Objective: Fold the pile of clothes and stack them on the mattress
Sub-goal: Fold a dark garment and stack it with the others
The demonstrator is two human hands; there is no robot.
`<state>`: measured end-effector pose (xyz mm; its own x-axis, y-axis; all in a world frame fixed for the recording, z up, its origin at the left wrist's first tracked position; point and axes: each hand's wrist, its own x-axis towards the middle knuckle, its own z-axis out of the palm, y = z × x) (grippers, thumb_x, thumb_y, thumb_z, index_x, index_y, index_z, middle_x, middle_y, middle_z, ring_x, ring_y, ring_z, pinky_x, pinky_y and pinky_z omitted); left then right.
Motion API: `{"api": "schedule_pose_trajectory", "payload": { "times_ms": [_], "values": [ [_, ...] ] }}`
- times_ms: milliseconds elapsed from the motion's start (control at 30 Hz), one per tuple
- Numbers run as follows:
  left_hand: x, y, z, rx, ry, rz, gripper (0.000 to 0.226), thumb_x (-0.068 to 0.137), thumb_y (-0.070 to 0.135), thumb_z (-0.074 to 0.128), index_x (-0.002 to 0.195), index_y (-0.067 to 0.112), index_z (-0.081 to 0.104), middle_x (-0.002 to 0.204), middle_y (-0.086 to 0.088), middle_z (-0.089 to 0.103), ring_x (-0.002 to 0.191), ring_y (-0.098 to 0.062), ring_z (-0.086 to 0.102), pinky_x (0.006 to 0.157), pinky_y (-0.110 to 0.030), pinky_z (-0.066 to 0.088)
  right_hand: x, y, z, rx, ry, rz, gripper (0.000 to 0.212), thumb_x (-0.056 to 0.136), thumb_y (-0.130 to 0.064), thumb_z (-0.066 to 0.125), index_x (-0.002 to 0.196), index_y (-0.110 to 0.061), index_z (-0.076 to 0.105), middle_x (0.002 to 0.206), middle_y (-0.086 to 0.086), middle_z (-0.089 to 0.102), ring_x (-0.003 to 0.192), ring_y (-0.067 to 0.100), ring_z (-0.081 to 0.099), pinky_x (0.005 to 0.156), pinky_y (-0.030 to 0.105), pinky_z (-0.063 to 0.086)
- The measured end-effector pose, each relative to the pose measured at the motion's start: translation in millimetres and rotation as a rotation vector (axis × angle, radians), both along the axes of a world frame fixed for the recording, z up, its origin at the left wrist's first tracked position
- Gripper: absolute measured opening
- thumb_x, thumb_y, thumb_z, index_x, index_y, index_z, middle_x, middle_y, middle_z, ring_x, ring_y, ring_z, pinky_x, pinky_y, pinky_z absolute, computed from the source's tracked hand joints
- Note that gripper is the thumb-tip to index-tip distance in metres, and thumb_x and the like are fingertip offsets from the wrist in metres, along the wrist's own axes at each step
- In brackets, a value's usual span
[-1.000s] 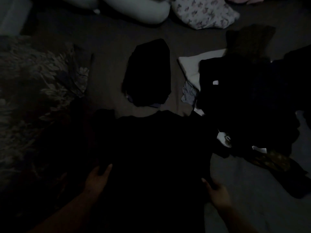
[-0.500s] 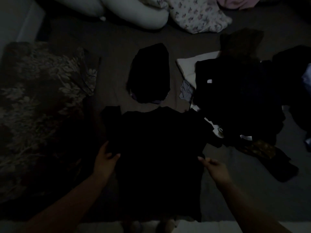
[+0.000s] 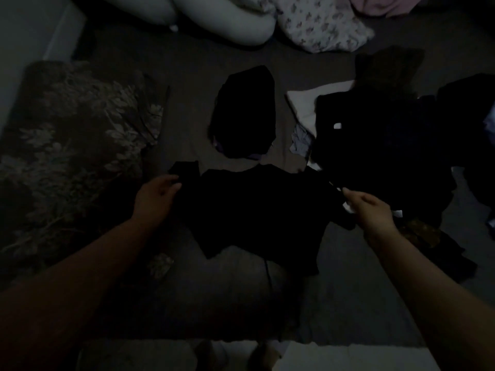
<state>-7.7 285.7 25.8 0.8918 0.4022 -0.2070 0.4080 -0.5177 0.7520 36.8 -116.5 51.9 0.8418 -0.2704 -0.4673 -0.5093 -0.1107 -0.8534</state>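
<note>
The room is very dim and fine detail is poor. A floral blanket [image 3: 72, 145], soft and rumpled, covers the mattress [image 3: 187, 76] on the left side. At the far edge lie a pale, rounded pillow [image 3: 230, 25], a patterned pillow [image 3: 321, 28] and a pink cloth [image 3: 380, 5]. A folded stack [image 3: 245, 113] of dark cloth sits mid-mattress, with a lilac edge showing beneath it. To the right lies the pile [image 3: 380, 145]: loose, dark garments heaped over one another, with a white piece [image 3: 305, 105] and a pale blue scrap [image 3: 300, 141] protruding at its left edge and small white labels showing on top. The pile's left edge meets the right sleeve of the shirt; nothing lies on top of the shirt.

The black shirt [image 3: 262, 210] lies flat on the mattress between stack and near edge, collar away from the person, sleeves spread, lower hem rucked up and uneven.

The left hand [image 3: 156, 198] rests at the left sleeve, fingers bent over the cloth; whether its grip is closed on the cloth cannot be told. The right hand [image 3: 371, 210] is at the right sleeve, fingers curled toward the fabric; its grip likewise cannot be told in this light.

Below the near mattress edge, pale floor and the person's feet [image 3: 235, 354] are faintly visible.
</note>
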Motion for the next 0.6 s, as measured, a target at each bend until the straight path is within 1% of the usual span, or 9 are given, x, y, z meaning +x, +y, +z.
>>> {"api": "schedule_pose_trajectory", "payload": {
  "times_ms": [67,167,267,333,400,433,500,567,600],
  "values": [
    [24,1,24,0.022,-0.079,-0.021,0.023,0.088,0.010,0.062,0.109,0.000,0.066,0.106,-0.016,0.068,0.087,-0.005,0.064,0.082,-0.014,0.045,18,5,25,0.005,-0.028,-0.039,0.014,0.089,-0.026,0.064,0.093,-0.013,0.068,0.078,0.000,0.060,0.073,0.014,0.057,0.067,0.028,0.048],
    [42,0,68,-0.084,-0.159,0.031,0.024,0.085,0.003,0.064,0.109,0.001,0.065,0.106,-0.017,0.067,0.093,-0.018,0.063,0.087,-0.025,0.051,31,9,68,0.152,-0.071,-0.097,0.022,0.092,-0.026,0.059,0.104,-0.009,0.067,0.081,0.004,0.061,0.068,0.016,0.055,0.065,0.030,0.044],
    [35,-7,107,-0.184,-0.241,0.090,0.024,0.082,0.000,0.066,0.106,0.004,0.065,0.095,-0.007,0.066,0.078,0.006,0.063,0.073,-0.007,0.050,24,6,105,0.263,-0.065,-0.145,0.027,0.090,-0.033,0.060,0.107,-0.014,0.065,0.115,0.011,0.065,0.102,0.022,0.062,0.093,0.037,0.046],
    [17,-12,116,-0.194,-0.253,0.137,0.017,0.083,0.005,0.067,0.101,0.006,0.067,0.088,-0.001,0.065,0.069,0.012,0.059,0.067,0.000,0.044,11,3,114,0.324,-0.023,-0.123,0.048,0.071,-0.051,0.075,0.103,-0.016,0.066,0.114,0.010,0.064,0.112,0.027,0.058,0.098,0.038,0.043],
    [-5,-10,103,-0.248,-0.235,0.164,0.007,0.085,0.008,0.066,0.090,0.009,0.069,0.083,-0.003,0.066,0.065,0.010,0.059,0.065,0.000,0.044,-7,0,105,0.276,0.020,-0.076,0.075,0.035,-0.063,0.085,0.088,-0.014,0.069,0.098,0.008,0.065,0.097,0.025,0.060,0.089,0.039,0.048],
    [-18,-10,92,-0.279,-0.205,0.176,0.005,0.084,0.008,0.066,0.084,0.012,0.070,0.081,-0.004,0.068,0.066,0.008,0.059,0.066,-0.002,0.045,-18,-4,93,0.204,0.019,-0.056,0.073,0.030,-0.063,0.085,0.080,-0.014,0.071,0.089,0.007,0.064,0.087,0.022,0.060,0.080,0.035,0.050],
    [-46,-9,58,-0.298,-0.102,0.208,0.011,0.082,0.008,0.068,0.076,0.017,0.069,0.076,0.002,0.069,0.065,0.009,0.059,0.064,-0.002,0.045,-47,-8,63,0.126,0.033,0.014,0.042,0.048,-0.056,0.081,0.071,-0.021,0.076,0.089,0.000,0.068,0.080,0.010,0.063,0.069,0.023,0.050],
    [-75,-12,20,-0.305,0.034,0.236,0.008,0.082,0.005,0.067,0.076,0.011,0.068,0.071,0.002,0.067,0.057,0.011,0.058,0.058,-0.001,0.043,-79,-9,28,0.006,0.084,0.126,0.007,0.080,-0.030,0.070,0.076,-0.027,0.074,0.102,0.006,0.070,0.080,-0.002,0.061,0.065,0.018,0.049],
    [-90,-14,0,-0.334,0.107,0.263,0.010,0.082,0.003,0.067,0.073,0.008,0.067,0.070,-0.002,0.065,0.054,0.007,0.058,0.054,-0.001,0.043,-94,-15,4,-0.066,0.130,0.165,0.018,0.087,-0.014,0.063,0.075,-0.024,0.072,0.104,0.015,0.069,0.077,-0.002,0.059,0.063,0.018,0.047]
  ]
}}
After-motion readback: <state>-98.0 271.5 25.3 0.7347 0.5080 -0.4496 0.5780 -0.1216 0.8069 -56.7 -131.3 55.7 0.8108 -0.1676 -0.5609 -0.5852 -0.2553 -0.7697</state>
